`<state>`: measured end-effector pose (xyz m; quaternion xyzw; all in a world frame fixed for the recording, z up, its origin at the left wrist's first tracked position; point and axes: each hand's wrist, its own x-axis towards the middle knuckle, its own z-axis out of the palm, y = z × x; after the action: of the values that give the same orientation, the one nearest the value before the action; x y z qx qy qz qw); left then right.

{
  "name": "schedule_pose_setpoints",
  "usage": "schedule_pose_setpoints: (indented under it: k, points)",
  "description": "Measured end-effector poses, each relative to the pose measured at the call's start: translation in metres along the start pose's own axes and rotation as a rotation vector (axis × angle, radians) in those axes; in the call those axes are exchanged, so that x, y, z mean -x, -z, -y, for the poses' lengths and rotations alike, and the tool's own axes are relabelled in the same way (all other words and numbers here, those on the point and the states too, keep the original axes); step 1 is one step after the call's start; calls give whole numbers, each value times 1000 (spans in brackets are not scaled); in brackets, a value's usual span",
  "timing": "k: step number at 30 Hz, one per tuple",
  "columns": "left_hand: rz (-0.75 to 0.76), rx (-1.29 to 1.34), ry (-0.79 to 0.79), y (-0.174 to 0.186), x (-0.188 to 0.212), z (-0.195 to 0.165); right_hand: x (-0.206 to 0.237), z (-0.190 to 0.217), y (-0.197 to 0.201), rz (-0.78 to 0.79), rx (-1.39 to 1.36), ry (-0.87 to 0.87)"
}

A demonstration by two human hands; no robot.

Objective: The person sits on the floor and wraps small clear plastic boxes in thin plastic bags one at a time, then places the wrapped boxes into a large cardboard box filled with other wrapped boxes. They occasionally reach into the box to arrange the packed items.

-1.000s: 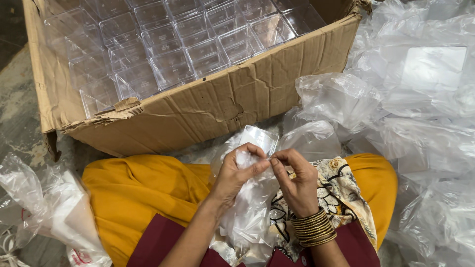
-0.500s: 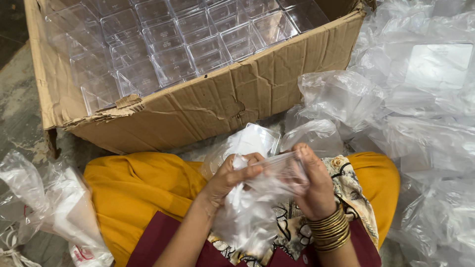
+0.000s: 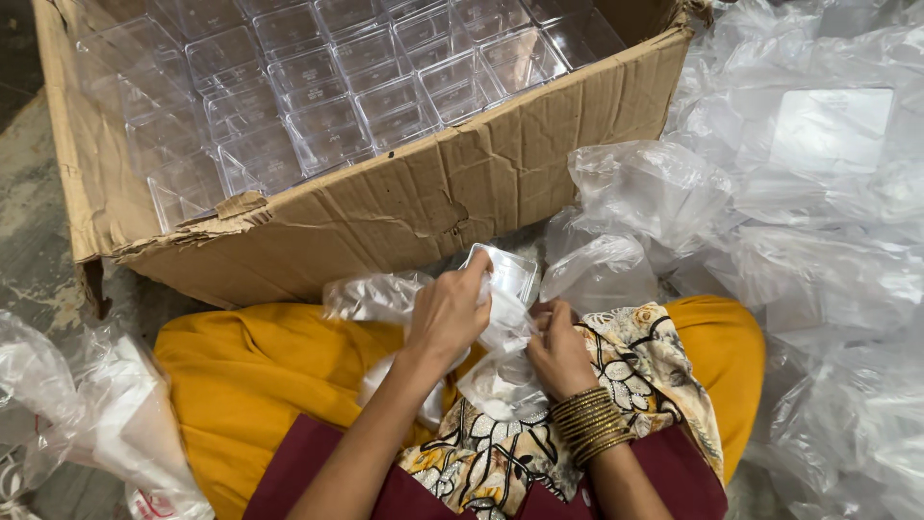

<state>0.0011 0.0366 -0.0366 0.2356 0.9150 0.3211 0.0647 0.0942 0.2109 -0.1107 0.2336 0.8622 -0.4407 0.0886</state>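
We hold a small clear box (image 3: 508,274) just below the middle of the frame, over our lap, half wrapped in a thin clear bag (image 3: 496,371). Our left hand (image 3: 448,313) closes its grip around the box and the bag's upper part, fingers curled over the top edge. Our right hand (image 3: 558,351) pinches the bag's film just beside it, grip closed, with gold bangles (image 3: 589,424) at the wrist. Whether the box sits fully inside the bag we cannot tell; the film bunches around it.

Under the hands lie our yellow trousers (image 3: 260,385) and a patterned cloth (image 3: 626,376). Above them, filling the upper left of the frame, stands a torn cardboard carton (image 3: 414,207) packed with rows of clear boxes (image 3: 327,96), standing side by side with no gaps that we can see. To the right, from top to bottom, spreads a loose heap of bags (image 3: 799,221), and more crumpled film (image 3: 87,414) lies at the lower left on the floor.

As we judge it, the work is well along: the carton looks nearly full, one box is in hand, and many bags lie about it.
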Motion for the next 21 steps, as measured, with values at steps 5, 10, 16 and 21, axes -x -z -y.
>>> schedule_pose_setpoints:
  k: [5, 10, 16, 21]
  points:
    - [84, -110, 149, 1, -32, -6, -20, -14, -10, -33, -178, 360]
    - [80, 35, 271, -7, -35, 12, -17, 1, -8, 40, -636, 127]
    - [-29, 882, 226, -26, -21, 46, -5, 32, 2, -179, -444, 533]
    - [-3, 1312, 422, -51, -11, 46, -4, 34, 2, -221, -315, 535]
